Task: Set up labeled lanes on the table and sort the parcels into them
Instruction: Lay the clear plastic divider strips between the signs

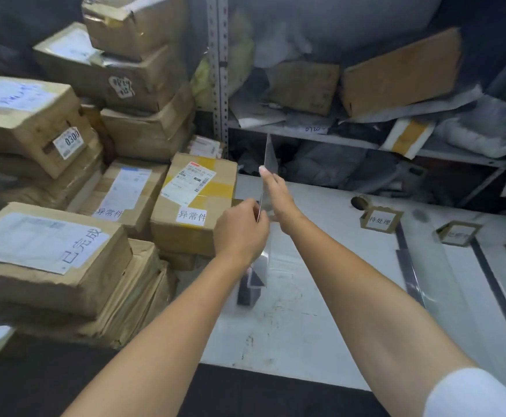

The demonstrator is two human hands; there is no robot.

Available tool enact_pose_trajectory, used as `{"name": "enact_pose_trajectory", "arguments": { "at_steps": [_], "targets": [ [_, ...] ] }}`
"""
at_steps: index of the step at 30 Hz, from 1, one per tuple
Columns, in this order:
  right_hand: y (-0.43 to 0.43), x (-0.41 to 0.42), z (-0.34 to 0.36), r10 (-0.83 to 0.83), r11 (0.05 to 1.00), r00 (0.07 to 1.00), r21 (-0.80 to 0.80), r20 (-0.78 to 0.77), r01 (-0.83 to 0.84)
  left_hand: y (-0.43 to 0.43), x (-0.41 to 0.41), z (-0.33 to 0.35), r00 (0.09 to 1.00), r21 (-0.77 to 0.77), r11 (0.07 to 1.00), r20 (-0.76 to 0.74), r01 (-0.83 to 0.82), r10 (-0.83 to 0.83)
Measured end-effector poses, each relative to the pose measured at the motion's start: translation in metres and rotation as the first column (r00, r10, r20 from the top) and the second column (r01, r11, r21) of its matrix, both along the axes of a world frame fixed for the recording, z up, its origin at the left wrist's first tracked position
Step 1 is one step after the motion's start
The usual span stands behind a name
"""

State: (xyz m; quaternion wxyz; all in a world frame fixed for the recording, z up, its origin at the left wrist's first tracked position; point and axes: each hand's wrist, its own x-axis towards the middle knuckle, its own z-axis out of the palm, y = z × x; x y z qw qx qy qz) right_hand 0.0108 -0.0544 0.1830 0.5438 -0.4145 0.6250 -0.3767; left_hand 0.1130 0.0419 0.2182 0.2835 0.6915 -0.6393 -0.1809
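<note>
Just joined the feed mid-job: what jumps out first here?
At centre, a clear plastic sheet stands on edge: the left hand pinches it, the right hand lies flat along it. Cardboard parcels pile up on the left; small label stands sit by dark strips on the white table at right.

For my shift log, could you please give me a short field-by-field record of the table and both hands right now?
left hand: pinches the clear sheet at its lower edge
right hand: fingers straight, flat against the sheet's side
clear sheet: upright, edge-on to the camera, over the white table
label stand: reads 待处理
second label stand: text blurred
black strips: lie on the table near the stands
boxes: stacked left; front box marked 异常件, near box marked 已完成
</note>
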Motion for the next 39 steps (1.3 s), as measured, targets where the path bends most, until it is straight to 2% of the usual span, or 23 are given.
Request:
{"name": "enact_pose_trajectory", "arguments": {
  "at_steps": [2,5,7,9,12,15,20,24,31,39],
  "targets": [
    [-0.003,-0.011,0.014,-0.049,0.998,0.998,-0.026,0.032,0.05,-0.001,-0.009,0.016,0.993,0.019,0.999,-0.111,0.033,-0.03],
    [-0.003,-0.034,0.028,-0.109,0.99,0.993,-0.085,0.035,0.112,-0.005,-0.024,0.033,0.892,0.158,0.981,-0.45,0.117,-0.034],
    [0.004,-0.061,0.039,-0.159,0.982,0.986,-0.097,0.039,0.162,-0.003,-0.045,0.042,0.799,0.293,0.917,-0.6,0.272,-0.045],
    [0.012,-0.09,0.048,-0.205,0.972,0.978,-0.108,0.041,0.208,0.004,-0.068,0.045,0.727,0.407,0.81,-0.686,0.423,-0.034],
    [0.03,-0.145,0.054,-0.276,0.951,0.96,-0.129,0.043,0.279,0.016,-0.112,0.044,0.681,0.497,0.677,-0.732,0.543,-0.008],
    [0.054,-0.203,0.056,-0.355,0.926,0.933,-0.11,0.067,0.36,0.028,-0.16,0.045,0.628,0.469,0.605,-0.775,0.643,-0.067],
    [0.101,-0.31,0.053,-0.417,0.9,0.905,-0.105,0.082,0.424,0.055,-0.256,0.045,0.617,0.457,0.511,-0.762,0.727,-0.196],
    [0.136,-0.395,0.046,-0.416,0.904,0.907,-0.075,0.069,0.421,0.084,-0.34,0.038,0.622,0.458,0.495,-0.747,0.738,-0.237],
    [0.187,-0.518,0.035,-0.41,0.911,0.911,-0.024,0.051,0.411,0.138,-0.469,0.022,0.645,0.492,0.493,-0.736,0.718,-0.205],
    [0.205,-0.594,0.017,-0.362,0.93,0.927,0.033,-0.094,0.366,0.15,-0.541,-0.001,0.671,0.538,0.479,-0.725,0.693,-0.156]
  ]
}}
